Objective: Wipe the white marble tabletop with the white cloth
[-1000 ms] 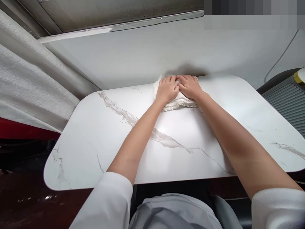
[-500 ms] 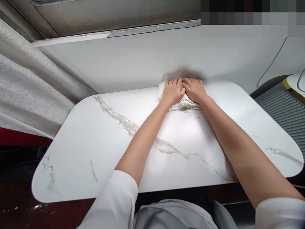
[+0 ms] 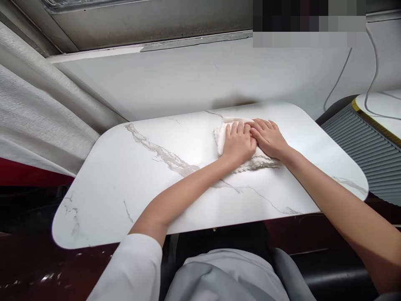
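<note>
A folded white cloth (image 3: 258,161) lies on the white marble-look table (image 3: 150,184), right of its middle. My left hand (image 3: 238,143) lies flat on the cloth's left part, fingers stretched out and together. My right hand (image 3: 270,138) presses flat on the cloth's right part, its fingers touching those of the left hand. Most of the cloth is hidden under both palms; only its wavy near edge and far left corner show.
A white wall runs behind the table. Grey curtain folds (image 3: 37,117) hang at the left. A ribbed grey unit (image 3: 369,146) with cables above it stands at the right. Dark floor shows beneath the table's near edge.
Both hands have slid the cloth from the table's far edge toward me, into the right-middle of the top. The hands stay flat and side by side.
</note>
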